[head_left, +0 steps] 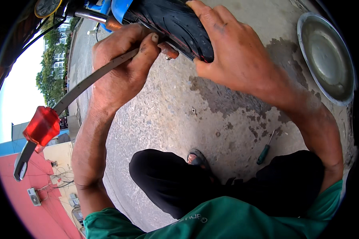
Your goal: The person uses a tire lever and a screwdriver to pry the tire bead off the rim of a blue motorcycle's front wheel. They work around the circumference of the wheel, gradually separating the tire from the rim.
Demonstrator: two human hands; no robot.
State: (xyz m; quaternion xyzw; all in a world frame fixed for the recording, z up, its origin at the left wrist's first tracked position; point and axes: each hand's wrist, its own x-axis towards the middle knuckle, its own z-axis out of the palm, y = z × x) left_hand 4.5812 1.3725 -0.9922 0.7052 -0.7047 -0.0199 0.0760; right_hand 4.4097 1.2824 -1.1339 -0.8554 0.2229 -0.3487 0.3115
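Note:
My left hand [121, 73] is closed around a flat, curved metal tyre lever [85, 84], thumb pressed along it. Near the lever's free, hooked end sits a translucent red plastic piece [42, 126]. The lever's other end is hidden behind my fingers, close to the wheel's edge. A black treaded tyre [175, 26] on a motorbike wheel fills the top middle. Over its right side my right hand [237, 51] is gripping, fingers on the far edge and thumb on the near edge.
Above my left hand are a fork tube [91, 15] and a blue mudguard [121, 8]. A metal basin [327, 59] with liquid stands at the right. On the partly wet concrete [155, 119] lie a green-handled screwdriver [263, 154] and a small metal part [194, 112]. My sandalled foot [198, 159] is below.

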